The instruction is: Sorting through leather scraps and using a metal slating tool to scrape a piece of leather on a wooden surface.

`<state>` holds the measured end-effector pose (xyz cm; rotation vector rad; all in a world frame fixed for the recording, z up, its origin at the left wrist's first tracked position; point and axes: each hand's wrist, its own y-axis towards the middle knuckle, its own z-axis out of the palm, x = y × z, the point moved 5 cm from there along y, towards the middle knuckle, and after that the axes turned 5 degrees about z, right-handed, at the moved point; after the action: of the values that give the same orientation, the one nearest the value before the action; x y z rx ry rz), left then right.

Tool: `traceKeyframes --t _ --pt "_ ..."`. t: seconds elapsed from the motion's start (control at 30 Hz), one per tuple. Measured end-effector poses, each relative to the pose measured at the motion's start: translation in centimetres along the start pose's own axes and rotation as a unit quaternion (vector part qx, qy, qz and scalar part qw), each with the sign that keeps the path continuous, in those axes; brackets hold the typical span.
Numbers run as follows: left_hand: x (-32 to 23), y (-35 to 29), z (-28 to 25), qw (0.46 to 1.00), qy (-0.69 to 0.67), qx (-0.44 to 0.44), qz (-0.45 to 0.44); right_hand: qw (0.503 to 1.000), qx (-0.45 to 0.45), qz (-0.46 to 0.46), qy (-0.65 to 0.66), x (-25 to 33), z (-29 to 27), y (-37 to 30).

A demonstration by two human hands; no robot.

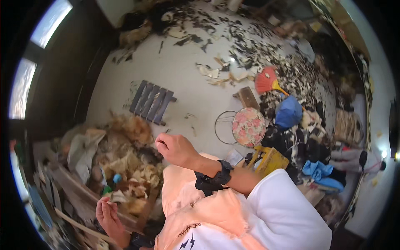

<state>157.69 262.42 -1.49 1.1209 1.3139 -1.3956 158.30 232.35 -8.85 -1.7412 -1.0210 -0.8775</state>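
Observation:
My right hand point(177, 150) is curled into a loose fist in front of my body, above the pale floor. Whatever its fingers may hold is hidden. Lower down on the left, my left hand point(109, 216) has its fingers bent together, and I cannot make out what is in them. It is nearest to a wooden-sided bin point(75, 187) full of tan and brown fur-like scraps point(129, 166). A black strap with a device point(212, 177) is on my right wrist. An orange apron point(204, 212) covers my front.
A slatted dark stool point(153, 102) stands ahead. Right of it are a round floral-topped stool point(248, 127), a wooden block point(246, 98), a red fan point(266, 80), a blue bag point(288, 111) and a yellow stool point(271, 161). Black and white scraps point(254, 46) litter the far floor.

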Motion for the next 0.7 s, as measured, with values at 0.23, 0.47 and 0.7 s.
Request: traceKeyframes --t 0.23,0.47,0.7 --pt "-0.5 13.3 13.4 0.993 0.005 0.117 -0.016 0.986 -0.164 0.015 0.022 -1.9 -12.0 6.5" --pt "-0.5 25.3 24.8 0.988 -0.017 0.145 -0.052 0.955 -0.281 0.009 -0.096 0.4 -24.7 13.2" --pt "-3.6 32.1 42.8 0.968 0.052 0.232 -0.085 0.924 -0.375 0.060 -0.042 -3.1 -38.6 17.9"
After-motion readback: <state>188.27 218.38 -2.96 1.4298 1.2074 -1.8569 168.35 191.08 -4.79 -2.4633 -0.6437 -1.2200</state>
